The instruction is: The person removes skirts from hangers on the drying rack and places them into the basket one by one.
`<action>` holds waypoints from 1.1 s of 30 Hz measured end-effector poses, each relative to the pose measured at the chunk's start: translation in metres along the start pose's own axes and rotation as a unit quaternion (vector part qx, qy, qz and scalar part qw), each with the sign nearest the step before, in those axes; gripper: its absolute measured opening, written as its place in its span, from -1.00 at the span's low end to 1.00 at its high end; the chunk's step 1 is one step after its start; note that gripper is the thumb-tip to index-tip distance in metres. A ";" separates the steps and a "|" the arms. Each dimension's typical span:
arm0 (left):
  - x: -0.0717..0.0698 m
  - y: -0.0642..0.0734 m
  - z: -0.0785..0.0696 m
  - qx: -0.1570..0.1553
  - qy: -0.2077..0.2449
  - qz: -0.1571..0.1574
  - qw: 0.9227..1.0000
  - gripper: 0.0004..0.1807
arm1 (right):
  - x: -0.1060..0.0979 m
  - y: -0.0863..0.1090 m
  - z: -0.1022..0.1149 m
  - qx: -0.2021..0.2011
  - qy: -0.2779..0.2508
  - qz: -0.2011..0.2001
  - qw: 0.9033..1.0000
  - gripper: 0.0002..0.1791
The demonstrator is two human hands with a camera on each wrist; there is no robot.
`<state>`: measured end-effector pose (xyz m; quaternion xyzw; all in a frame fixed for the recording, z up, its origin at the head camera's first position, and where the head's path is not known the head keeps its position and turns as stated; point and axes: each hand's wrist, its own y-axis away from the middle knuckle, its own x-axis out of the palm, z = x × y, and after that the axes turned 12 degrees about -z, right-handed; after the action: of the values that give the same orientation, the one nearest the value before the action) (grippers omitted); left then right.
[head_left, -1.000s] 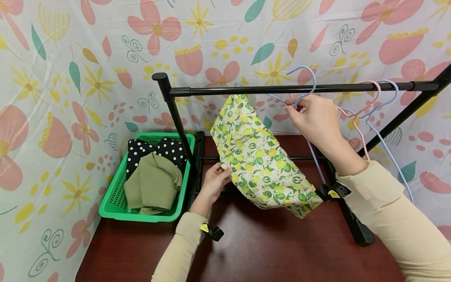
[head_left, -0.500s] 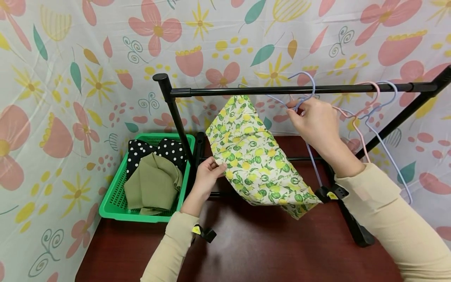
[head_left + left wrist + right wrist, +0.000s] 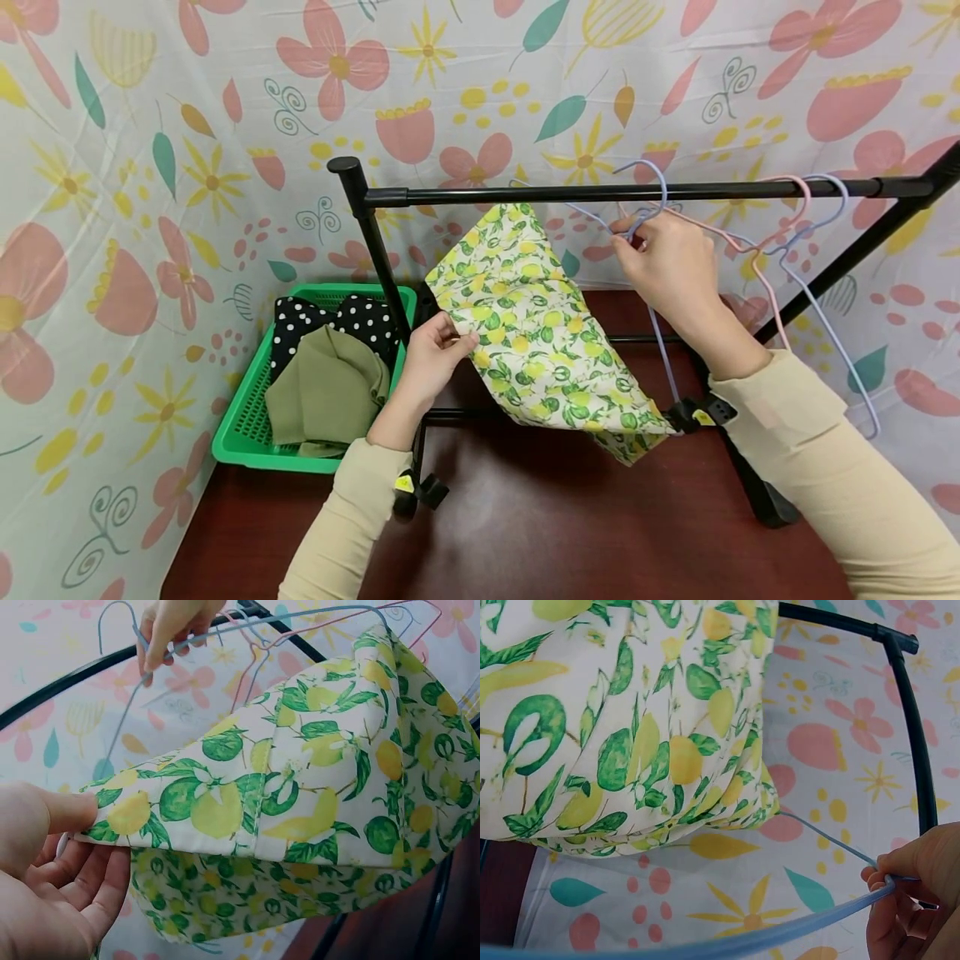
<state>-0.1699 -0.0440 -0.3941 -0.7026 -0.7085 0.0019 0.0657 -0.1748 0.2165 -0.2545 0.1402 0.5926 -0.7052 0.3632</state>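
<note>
My right hand (image 3: 671,267) pinches a light blue clothes hanger (image 3: 810,920) at the neck, just under its hook. The hook stands beside the black rail in the head view. A white lemon-print garment (image 3: 536,333) is draped over the hanger's left shoulder and hangs at a slant, its lower right part folded. My left hand (image 3: 427,362) holds the garment's left edge between thumb and fingers. In the left wrist view the hem (image 3: 202,847) lies under that thumb, and the fabric hangs loose as a second layer below it.
The black garment rack (image 3: 480,196) spans the dark red table (image 3: 570,525). A pink hanger (image 3: 776,312) and another blue hanger (image 3: 832,325) hang at its right. At left, a green basket (image 3: 225,454) holds olive cloth (image 3: 322,392) and black polka-dot cloth (image 3: 300,321).
My left hand has moved left and slightly up, drawing the garment's left edge outward with it. The right hand and the hanger have dropped slightly.
</note>
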 end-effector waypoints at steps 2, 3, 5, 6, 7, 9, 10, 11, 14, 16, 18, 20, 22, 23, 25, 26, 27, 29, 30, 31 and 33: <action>-0.001 0.000 -0.005 0.002 -0.003 0.004 1.000 -0.76 | 0.000 0.001 0.000 0.001 0.000 -0.001 1.000 -0.80; -0.001 0.000 -0.008 0.003 -0.004 0.006 1.000 -0.78 | 0.000 0.001 0.000 0.002 0.000 -0.001 1.000 -0.80; -0.001 0.000 -0.013 0.010 -0.006 0.010 1.000 -0.81 | 0.000 0.002 -0.001 0.000 0.002 -0.002 1.000 -0.79; -0.002 0.000 -0.015 0.014 -0.006 0.012 1.000 -0.82 | 0.000 0.002 -0.001 -0.003 0.002 -0.003 1.000 -0.78; -0.002 0.000 -0.018 0.018 -0.007 0.013 1.000 -0.83 | 0.001 0.002 -0.002 -0.004 0.002 -0.004 1.000 -0.77; -0.002 0.000 -0.022 0.031 -0.013 0.016 0.999 -0.80 | 0.001 0.002 -0.003 -0.006 0.001 -0.004 1.000 -0.75; -0.003 -0.001 -0.024 0.039 -0.015 0.017 0.999 -0.79 | 0.002 0.002 -0.004 -0.007 0.000 -0.004 1.000 -0.75; -0.003 -0.001 -0.026 0.046 -0.018 0.019 0.999 -0.79 | 0.002 0.002 -0.004 -0.008 0.000 -0.004 1.000 -0.75; -0.004 -0.002 -0.033 0.068 -0.028 0.023 0.997 -0.76 | 0.002 0.002 -0.005 -0.007 0.000 -0.001 1.000 -0.74; -0.005 -0.002 -0.036 0.080 -0.032 0.024 0.996 -0.75 | 0.003 0.003 -0.005 -0.005 0.001 0.002 1.000 -0.75; -0.006 -0.002 -0.040 0.088 -0.036 0.020 0.995 -0.74 | 0.003 0.003 -0.006 -0.002 0.001 0.004 1.000 -0.76; -0.008 -0.002 -0.043 0.094 -0.039 0.013 0.995 -0.74 | 0.003 0.004 -0.007 0.000 0.001 0.009 1.000 -0.78; -0.010 -0.003 -0.046 0.099 -0.041 0.004 0.994 -0.74 | 0.003 0.005 -0.008 0.002 0.000 0.015 1.000 -0.79; -0.012 -0.003 -0.048 0.101 -0.042 -0.002 0.994 -0.75 | 0.003 0.005 -0.008 0.003 0.002 0.018 1.000 -0.79; -0.014 -0.004 -0.051 0.098 -0.043 -0.013 0.994 -0.77 | 0.004 0.006 -0.010 0.005 0.002 0.023 1.000 -0.79; -0.015 -0.004 -0.054 0.096 -0.043 -0.019 0.994 -0.78 | 0.004 0.006 -0.011 0.007 0.002 0.025 1.000 -0.78; -0.016 -0.004 -0.056 0.094 -0.043 -0.024 0.994 -0.80 | 0.005 0.006 -0.011 0.009 0.003 0.026 1.000 -0.78; -0.018 -0.001 -0.065 0.097 -0.053 -0.031 0.993 -0.84 | 0.006 0.007 -0.013 0.011 0.004 0.025 1.000 -0.78; -0.018 0.001 -0.070 0.100 -0.060 -0.034 0.993 -0.86 | 0.006 0.007 -0.014 0.011 0.005 0.025 1.000 -0.78; -0.018 0.002 -0.074 0.104 -0.068 -0.038 0.992 -0.88 | 0.006 0.007 -0.014 0.011 0.005 0.023 1.000 -0.78; -0.019 0.006 -0.083 0.115 -0.085 -0.045 0.989 -0.89 | 0.007 0.007 -0.015 0.008 0.006 0.021 1.000 -0.77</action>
<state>-0.1558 -0.0701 -0.3142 -0.6547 -0.7378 0.1405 0.0855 -0.1786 0.2284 -0.2676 0.1600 0.5859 -0.7013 0.3733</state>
